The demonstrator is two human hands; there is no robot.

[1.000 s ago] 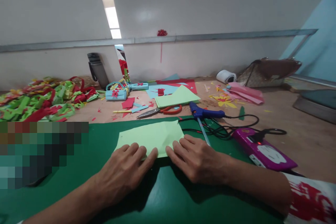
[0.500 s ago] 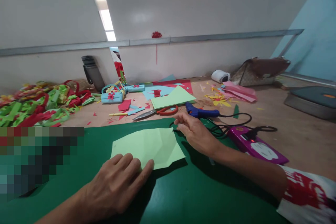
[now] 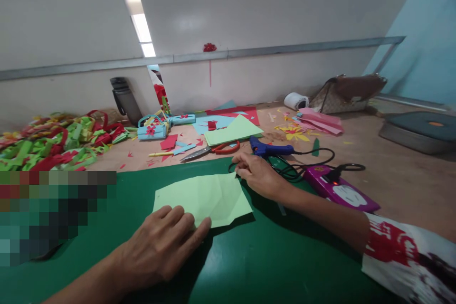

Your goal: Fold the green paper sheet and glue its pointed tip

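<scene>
A creased sheet of light green paper (image 3: 210, 197) lies on the green mat (image 3: 228, 259), its right side raised a little. My left hand (image 3: 160, 242) presses on the paper's near left edge, fingers curled over it and thumb stretched along the near edge. At the far right corner is my right hand (image 3: 258, 175), its fingertips closed together; whatever sits between them is hidden. Just beyond that hand rests a blue glue gun (image 3: 272, 148) with a black cord. Scissors with orange handles (image 3: 224, 148) lie to the left of the glue gun, beside folded light green paper (image 3: 237, 131).
A purple power strip (image 3: 342, 190) stands right of my right forearm. Heaped coloured paper pieces (image 3: 64, 145) fill the left, near a dark bottle (image 3: 126, 99). Small blue paper bags (image 3: 153, 132), pink paper (image 3: 318, 121), a brown handbag (image 3: 351, 92) and a case (image 3: 420, 133) lie farther back.
My right hand has shifted slightly left toward the paper's far corner, and its fingers have drawn closer together. My left hand stays on the paper. The camera view has turned slightly.
</scene>
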